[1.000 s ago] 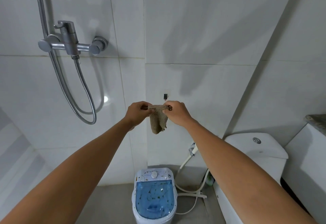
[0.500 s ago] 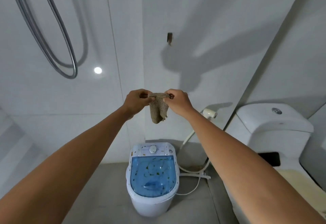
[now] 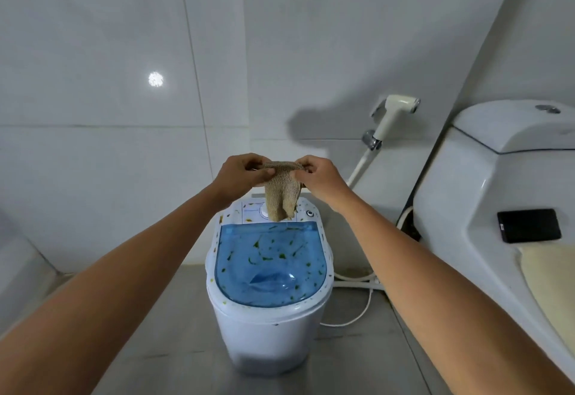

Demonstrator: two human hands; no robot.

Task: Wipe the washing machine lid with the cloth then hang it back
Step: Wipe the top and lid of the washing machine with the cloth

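Left hand (image 3: 241, 174) and right hand (image 3: 320, 177) each pinch the beige cloth (image 3: 281, 191); blue washing machine lid (image 3: 270, 265), debris-speckled, lies below both hands.

Tan knit cloth (image 3: 282, 191) hangs limp above the washing machine lid (image 3: 270, 267) — translucent blue, closed, flecked with green bits.

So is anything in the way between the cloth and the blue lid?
No, nothing visible. The left hand and right hand hold the cloth in open air above the dial end; the blue lid lies bare below it.
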